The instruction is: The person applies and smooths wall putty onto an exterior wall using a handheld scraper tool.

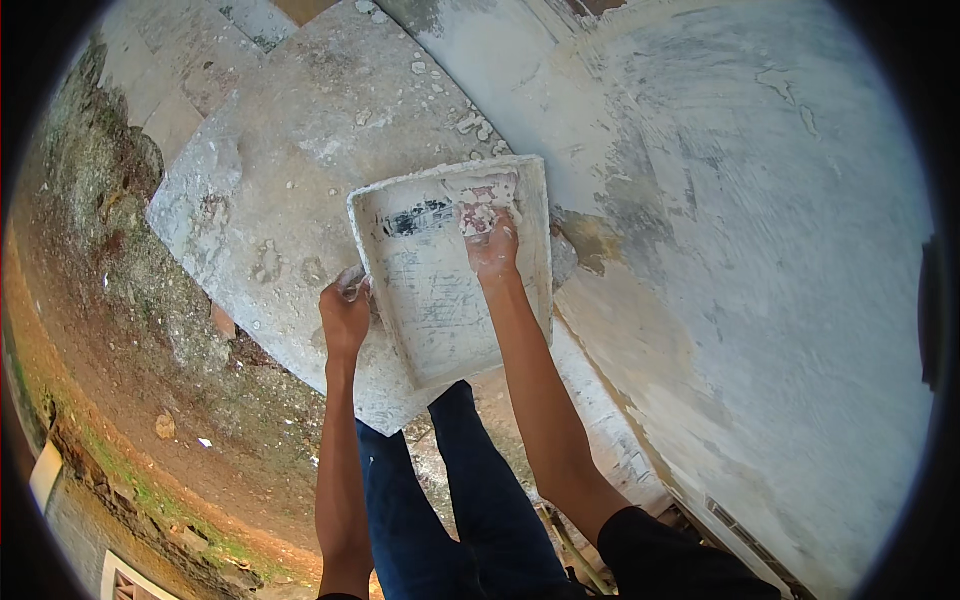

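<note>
A shallow rectangular tray, white with dried plaster and dark scuffs on its floor, is tilted in front of my legs. My left hand is closed at the tray's left wall, its fingers smeared white and partly hidden behind the rim. Inside the tray, near the far right corner, my right hand is closed on a flat, plaster-smeared piece with reddish patches showing through. White paste coats much of this piece, and its exact kind is hard to make out.
Beneath the tray lies a large board spattered with plaster. A smooth grey-white plastered wall rises on the right. Rough earth and rubble slope away at the left, beyond the board's edge. My legs stand close below the tray.
</note>
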`<action>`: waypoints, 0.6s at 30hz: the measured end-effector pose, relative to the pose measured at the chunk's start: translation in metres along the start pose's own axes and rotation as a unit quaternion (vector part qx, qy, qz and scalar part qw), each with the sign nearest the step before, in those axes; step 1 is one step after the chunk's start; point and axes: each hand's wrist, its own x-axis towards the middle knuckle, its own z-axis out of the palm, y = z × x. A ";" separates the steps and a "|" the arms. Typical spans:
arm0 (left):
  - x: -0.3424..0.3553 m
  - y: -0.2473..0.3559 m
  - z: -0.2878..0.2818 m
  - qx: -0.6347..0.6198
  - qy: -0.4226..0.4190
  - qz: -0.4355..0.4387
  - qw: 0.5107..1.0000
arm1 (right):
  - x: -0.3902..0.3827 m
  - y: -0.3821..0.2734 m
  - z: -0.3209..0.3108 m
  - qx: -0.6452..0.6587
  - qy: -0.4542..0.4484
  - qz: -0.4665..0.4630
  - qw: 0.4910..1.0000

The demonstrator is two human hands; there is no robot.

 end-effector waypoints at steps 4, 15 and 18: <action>-0.004 0.009 0.004 0.025 0.053 0.020 0.998 | 0.000 -0.004 0.002 0.004 -0.012 0.014 1.000; -0.002 0.014 0.006 0.080 0.045 0.027 0.995 | -0.020 -0.026 0.007 0.013 -0.048 -0.014 0.999; -0.001 0.007 0.005 0.082 0.053 0.028 0.995 | -0.030 -0.035 0.009 0.014 -0.074 -0.006 0.997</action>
